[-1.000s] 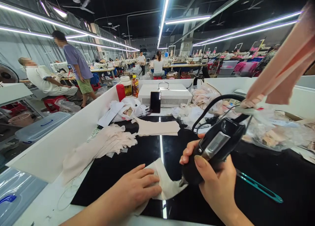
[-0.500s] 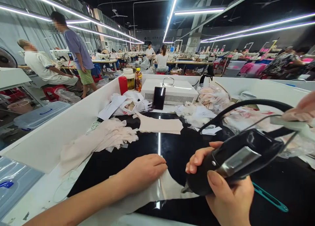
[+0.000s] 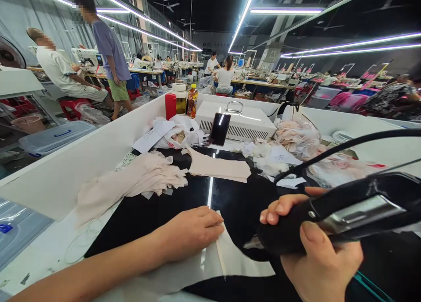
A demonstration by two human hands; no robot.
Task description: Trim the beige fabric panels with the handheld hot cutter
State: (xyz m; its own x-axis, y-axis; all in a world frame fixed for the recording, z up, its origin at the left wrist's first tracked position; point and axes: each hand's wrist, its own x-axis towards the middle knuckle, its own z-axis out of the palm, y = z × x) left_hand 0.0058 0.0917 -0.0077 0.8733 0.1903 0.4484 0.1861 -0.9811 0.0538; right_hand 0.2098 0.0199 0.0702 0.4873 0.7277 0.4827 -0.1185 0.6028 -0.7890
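Note:
My left hand (image 3: 189, 232) lies on a pale piece of fabric (image 3: 237, 260) spread on the glossy black tabletop (image 3: 151, 214), fingers curled together and pressing it down. My right hand (image 3: 315, 258) is wrapped round a black corded hand tool (image 3: 348, 210), whose front end sits just above the fabric's right edge. The tool's black cable (image 3: 345, 146) arcs up and off to the right. A stack of beige cut pieces (image 3: 217, 167) and a heap of similar pieces (image 3: 131, 183) lie farther back on the table.
White partition walls (image 3: 82, 161) edge the table. At the back stand a white box with a handle (image 3: 243, 122), a black phone (image 3: 219, 129), a red flask (image 3: 170, 106), a jar and a bottle (image 3: 192, 101). Bagged pieces (image 3: 297, 137) lie at right. Other people sit and stand at distant sewing tables.
The view has shifted and the tool has come closer and lower at right. The pinkish fabric at the upper right has left the view. My left hand stays on the fabric.

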